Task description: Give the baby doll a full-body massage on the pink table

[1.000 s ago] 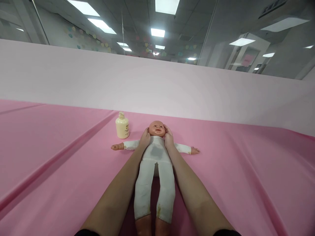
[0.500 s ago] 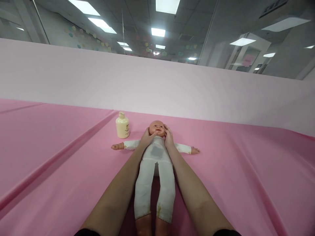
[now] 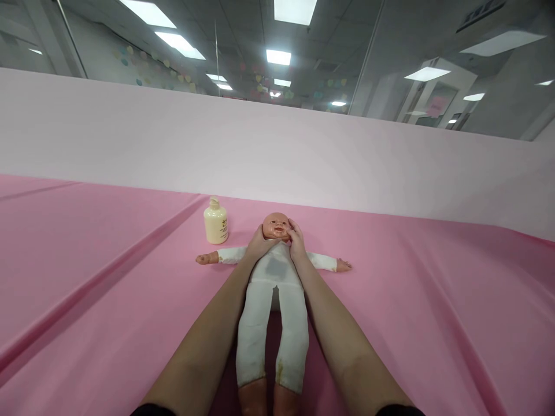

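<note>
Two bare hands cup a doll's head on pink cloth.
Largest is the cloth, spread under the doll and creased on both sides of it; a white wall stands beyond the doll's head, with glass above. The doll lies face up, its head toward the wall, arms stretched out sideways, legs toward the wearer, in a white suit with a grey patch at the middle. The left hand grasps one side of its head, thumb across the neck; the right hand grasps the other side, fingers curled along the cheek. Smallest, a cream bottle stands upright near the doll, beyond its arm on the left.
</note>
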The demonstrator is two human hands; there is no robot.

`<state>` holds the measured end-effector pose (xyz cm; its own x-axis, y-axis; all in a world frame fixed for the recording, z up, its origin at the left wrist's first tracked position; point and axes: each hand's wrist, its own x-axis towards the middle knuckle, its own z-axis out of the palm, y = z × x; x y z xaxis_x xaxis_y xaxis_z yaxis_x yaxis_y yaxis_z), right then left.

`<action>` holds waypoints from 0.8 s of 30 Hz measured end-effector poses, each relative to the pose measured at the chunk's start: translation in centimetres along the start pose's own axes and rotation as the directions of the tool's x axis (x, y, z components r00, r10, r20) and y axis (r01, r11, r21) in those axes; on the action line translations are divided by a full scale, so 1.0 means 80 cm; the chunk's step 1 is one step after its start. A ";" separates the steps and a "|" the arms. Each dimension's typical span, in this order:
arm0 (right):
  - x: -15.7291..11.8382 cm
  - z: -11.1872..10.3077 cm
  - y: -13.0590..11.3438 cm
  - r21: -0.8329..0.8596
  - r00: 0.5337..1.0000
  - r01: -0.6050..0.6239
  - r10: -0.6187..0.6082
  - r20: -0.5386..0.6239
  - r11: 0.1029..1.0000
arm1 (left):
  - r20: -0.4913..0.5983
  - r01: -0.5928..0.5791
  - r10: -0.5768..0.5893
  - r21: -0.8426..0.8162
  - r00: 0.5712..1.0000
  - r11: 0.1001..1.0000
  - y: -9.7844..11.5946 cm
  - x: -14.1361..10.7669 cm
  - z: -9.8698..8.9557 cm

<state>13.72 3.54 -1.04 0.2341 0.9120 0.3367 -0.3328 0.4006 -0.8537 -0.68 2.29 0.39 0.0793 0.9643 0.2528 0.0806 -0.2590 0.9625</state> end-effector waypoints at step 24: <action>-0.011 0.008 -0.015 -0.100 0.999 -0.022 0.025 0.028 0.995 | -0.036 -0.010 0.014 0.090 0.999 0.996 -0.026 0.016 -0.004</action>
<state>13.30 2.27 -0.04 0.2003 0.9238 0.3264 -0.2443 0.3698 -0.8964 -1.03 4.03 -1.25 0.0450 0.9620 0.2692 0.1685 -0.2729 0.9472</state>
